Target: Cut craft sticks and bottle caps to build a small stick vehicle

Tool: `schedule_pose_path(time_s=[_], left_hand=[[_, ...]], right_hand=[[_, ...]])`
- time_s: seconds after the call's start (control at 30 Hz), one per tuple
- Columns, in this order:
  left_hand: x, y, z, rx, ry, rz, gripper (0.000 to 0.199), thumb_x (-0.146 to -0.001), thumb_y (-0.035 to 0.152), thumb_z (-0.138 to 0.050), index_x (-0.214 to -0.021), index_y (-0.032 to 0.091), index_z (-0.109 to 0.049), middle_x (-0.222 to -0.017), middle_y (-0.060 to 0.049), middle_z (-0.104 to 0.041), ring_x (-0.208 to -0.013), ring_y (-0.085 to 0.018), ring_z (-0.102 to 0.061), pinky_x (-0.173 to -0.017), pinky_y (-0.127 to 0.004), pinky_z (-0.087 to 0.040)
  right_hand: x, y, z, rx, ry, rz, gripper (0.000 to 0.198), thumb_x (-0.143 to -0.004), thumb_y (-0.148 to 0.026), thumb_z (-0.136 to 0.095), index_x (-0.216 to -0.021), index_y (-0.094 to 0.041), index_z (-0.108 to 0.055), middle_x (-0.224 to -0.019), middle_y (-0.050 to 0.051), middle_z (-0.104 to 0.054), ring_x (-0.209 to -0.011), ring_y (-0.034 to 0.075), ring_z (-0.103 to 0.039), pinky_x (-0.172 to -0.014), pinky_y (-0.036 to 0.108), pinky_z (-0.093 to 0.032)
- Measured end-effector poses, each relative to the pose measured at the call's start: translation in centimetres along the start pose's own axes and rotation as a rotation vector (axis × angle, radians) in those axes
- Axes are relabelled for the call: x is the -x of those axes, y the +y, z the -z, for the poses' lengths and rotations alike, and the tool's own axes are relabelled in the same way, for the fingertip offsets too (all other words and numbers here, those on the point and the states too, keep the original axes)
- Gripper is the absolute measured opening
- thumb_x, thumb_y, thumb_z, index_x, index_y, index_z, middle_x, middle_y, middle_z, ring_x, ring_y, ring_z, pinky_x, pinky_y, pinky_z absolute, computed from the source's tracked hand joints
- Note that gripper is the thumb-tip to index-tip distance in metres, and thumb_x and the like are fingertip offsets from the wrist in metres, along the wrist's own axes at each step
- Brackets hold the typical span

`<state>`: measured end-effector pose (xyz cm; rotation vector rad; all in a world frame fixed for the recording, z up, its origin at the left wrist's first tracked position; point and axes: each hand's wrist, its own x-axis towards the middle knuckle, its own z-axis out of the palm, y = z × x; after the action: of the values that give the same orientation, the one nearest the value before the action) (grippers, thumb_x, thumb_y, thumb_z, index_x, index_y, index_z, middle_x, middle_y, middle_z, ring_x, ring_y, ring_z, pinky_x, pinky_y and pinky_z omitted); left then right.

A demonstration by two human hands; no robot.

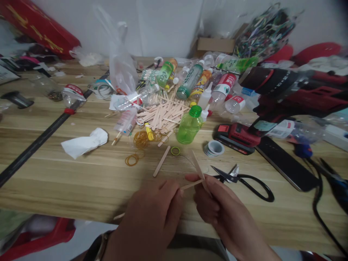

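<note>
A pale wall point(165, 21) backs a crowded wooden counter point(81, 192). Near its front edge the person's left hand point(154, 214) pinches a craft stick point(192, 184), and the right hand point(220, 206) pinches an upright stick point(197, 165) between thumb and fingers; the 2 pieces cross at the right fingertips. Taking that crossing as the clock's centre, a loose stick point(161, 161) lies at 10 o'clock with rubber bands point(141, 139) beyond it, a stick pile point(163, 116) at 11, a green bottle point(187, 128) at 12 and scissors point(234, 178) at 3.

To do this well, both grips should probably sit close to the crossing, pressing lightly and evenly so the thin wood neither twists nor snaps; the nearby scissor blades call for care.

As for writing, the power drill point(299, 87) at 2 o'clock seems to carry "10" on its collar. The print on a red-labelled bottle point(227, 81) at 1 o'clock and the gold markings on a red packet point(62, 41) at 10 are too blurred to read.
</note>
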<state>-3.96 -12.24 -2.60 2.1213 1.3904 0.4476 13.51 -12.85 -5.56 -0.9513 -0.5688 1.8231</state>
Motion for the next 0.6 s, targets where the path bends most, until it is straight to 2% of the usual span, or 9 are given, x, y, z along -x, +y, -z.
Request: schedule_pose_path(time_s=[0.1,0.17,0.2,0.27,0.33,0.4,0.47,0.6], left_hand=[[0.1,0.1,-0.2,0.038,0.01,0.025,0.031,-0.101,0.03,-0.033,-0.085,0.023,-0.059,-0.08,0.0,-0.065,-0.07,-0.018,-0.06,-0.061,-0.029,-0.039],[0.1,0.1,-0.2,0.088,-0.005,0.055,0.031,-0.101,0.031,-0.034,-0.081,0.022,-0.057,-0.077,0.001,-0.063,-0.068,-0.017,-0.058,-0.061,-0.029,-0.037],[0.0,0.2,-0.1,0.127,-0.026,0.074,0.032,-0.101,0.032,-0.034,-0.079,0.022,-0.056,-0.076,0.001,-0.063,-0.069,-0.017,-0.057,-0.062,-0.029,-0.037],[-0.3,0.3,0.2,0.234,-0.095,0.113,0.033,-0.1,0.034,-0.036,-0.074,0.022,-0.052,-0.072,0.003,-0.06,-0.068,-0.015,-0.055,-0.061,-0.027,-0.037],[-0.6,0.2,0.6,0.348,-0.196,0.132,0.034,-0.099,0.035,-0.037,-0.069,0.021,-0.046,-0.065,0.004,-0.054,-0.063,-0.013,-0.05,-0.058,-0.025,-0.036],[-0.9,0.2,0.9,0.398,-0.257,0.117,0.036,-0.098,0.036,-0.037,-0.065,0.021,-0.041,-0.061,0.005,-0.049,-0.058,-0.012,-0.046,-0.054,-0.023,-0.034],[-0.8,0.0,0.7,0.346,-0.218,0.077,0.037,-0.099,0.035,-0.037,-0.065,0.021,-0.041,-0.061,0.005,-0.049,-0.057,-0.012,-0.046,-0.054,-0.023,-0.034],[0.0,-0.1,-0.5,-0.014,0.044,-0.085,0.031,-0.099,0.026,-0.036,-0.074,0.022,-0.054,-0.068,0.001,-0.06,-0.061,-0.015,-0.056,-0.054,-0.026,-0.034]], right_hand=[[0.3,0.4,0.5,0.175,0.05,0.143,0.037,-0.093,-0.054,-0.065,-0.106,-0.022,-0.078,-0.055,-0.008,-0.023,-0.046,0.006,-0.018,-0.04,0.014,-0.019],[0.4,0.4,1.0,0.408,0.079,0.304,0.034,-0.097,-0.051,-0.061,-0.113,-0.025,-0.077,-0.055,-0.005,-0.037,-0.047,0.008,-0.033,-0.043,0.015,-0.031],[0.5,0.4,1.3,0.535,0.085,0.395,0.032,-0.099,-0.048,-0.059,-0.117,-0.028,-0.075,-0.061,-0.002,-0.05,-0.053,0.01,-0.046,-0.049,0.017,-0.041],[0.5,0.0,1.7,0.741,0.051,0.545,0.03,-0.102,-0.042,-0.055,-0.125,-0.033,-0.072,-0.09,0.004,-0.07,-0.08,0.017,-0.065,-0.072,0.024,-0.055],[0.6,-0.6,1.8,0.851,-0.026,0.626,0.032,-0.104,-0.038,-0.05,-0.132,-0.037,-0.066,-0.116,0.003,-0.072,-0.102,0.021,-0.068,-0.088,0.029,-0.056],[0.7,-1.2,1.7,0.913,-0.083,0.647,0.034,-0.105,-0.036,-0.048,-0.136,-0.038,-0.063,-0.122,0.002,-0.071,-0.108,0.021,-0.069,-0.09,0.028,-0.057],[0.8,-1.5,1.6,0.962,-0.078,0.665,0.033,-0.105,-0.034,-0.049,-0.134,-0.036,-0.065,-0.12,0.001,-0.072,-0.107,0.02,-0.07,-0.09,0.025,-0.057],[0.9,-0.8,1.3,1.067,0.052,0.733,0.03,-0.105,-0.029,-0.048,-0.126,-0.026,-0.07,-0.119,0.003,-0.072,-0.109,0.018,-0.069,-0.092,0.023,-0.056]])
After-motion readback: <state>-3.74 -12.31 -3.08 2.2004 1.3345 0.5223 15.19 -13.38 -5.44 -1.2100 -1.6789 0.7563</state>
